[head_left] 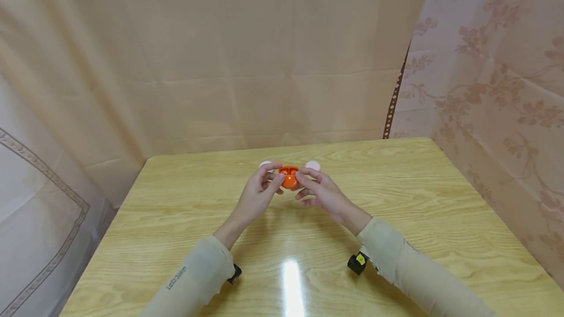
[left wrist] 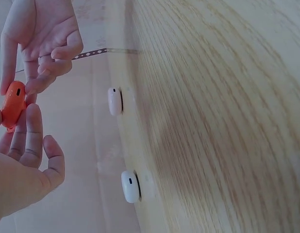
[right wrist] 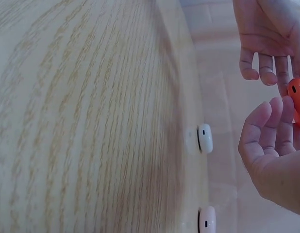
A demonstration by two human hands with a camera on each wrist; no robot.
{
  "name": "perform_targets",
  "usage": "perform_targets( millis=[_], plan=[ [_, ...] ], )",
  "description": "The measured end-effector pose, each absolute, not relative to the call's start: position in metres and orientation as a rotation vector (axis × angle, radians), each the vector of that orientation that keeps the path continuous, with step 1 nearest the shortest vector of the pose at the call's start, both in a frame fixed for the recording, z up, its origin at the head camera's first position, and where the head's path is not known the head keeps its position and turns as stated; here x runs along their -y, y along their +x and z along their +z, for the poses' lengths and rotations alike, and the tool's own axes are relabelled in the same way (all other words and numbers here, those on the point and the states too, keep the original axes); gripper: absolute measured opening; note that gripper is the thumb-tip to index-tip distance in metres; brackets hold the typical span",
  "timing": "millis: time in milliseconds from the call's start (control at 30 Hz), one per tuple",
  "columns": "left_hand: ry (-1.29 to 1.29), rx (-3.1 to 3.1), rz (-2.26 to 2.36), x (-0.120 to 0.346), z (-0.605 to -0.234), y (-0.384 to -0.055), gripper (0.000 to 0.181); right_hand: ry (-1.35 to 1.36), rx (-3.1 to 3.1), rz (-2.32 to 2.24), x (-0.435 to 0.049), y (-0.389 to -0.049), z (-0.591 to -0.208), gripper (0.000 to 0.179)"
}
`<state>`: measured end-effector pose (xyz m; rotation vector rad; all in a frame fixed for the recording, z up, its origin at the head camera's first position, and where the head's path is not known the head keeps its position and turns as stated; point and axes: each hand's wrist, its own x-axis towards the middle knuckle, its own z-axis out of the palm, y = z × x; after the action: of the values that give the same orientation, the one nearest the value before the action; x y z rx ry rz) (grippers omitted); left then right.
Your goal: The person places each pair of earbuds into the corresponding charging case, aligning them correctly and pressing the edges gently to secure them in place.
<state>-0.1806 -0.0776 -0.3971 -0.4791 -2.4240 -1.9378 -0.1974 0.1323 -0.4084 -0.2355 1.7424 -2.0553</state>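
Note:
An orange earbud charging case (head_left: 289, 180) is held up over the far part of the table, its lid raised so the dark slots inside show in the head view. A small bright spot glows on its front. My left hand (head_left: 261, 187) pinches its left side between thumb and fingers. On the opposite side my right hand (head_left: 323, 193) grips it the same way, with its lower fingers spread loosely beneath. From the left wrist view, the underside of the orange case (left wrist: 14, 104) faces the camera, with a small dark port.
A white case (left wrist: 130, 186) and a pale pink case (left wrist: 115, 101) stand near the far edge of the wooden table (head_left: 176, 219), behind my hands. Beige curtain (head_left: 264, 62) hangs behind the table, and a flowered one (head_left: 498, 87) hangs on the right.

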Motion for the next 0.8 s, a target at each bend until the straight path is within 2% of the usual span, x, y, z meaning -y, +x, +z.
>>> perform_targets(
  millis=[400,800],
  plan=[
    [-0.480,2.441,-1.917,0.074,-0.400,-0.182,0.031,-0.254,-1.768,-2.054,-0.137,-0.199,-0.414,0.049],
    [-0.561,2.506,-1.862,0.075,-0.398,-0.181,0.035,-0.282,-1.761,-2.041,-0.143,-0.197,-0.413,0.049]
  ],
)
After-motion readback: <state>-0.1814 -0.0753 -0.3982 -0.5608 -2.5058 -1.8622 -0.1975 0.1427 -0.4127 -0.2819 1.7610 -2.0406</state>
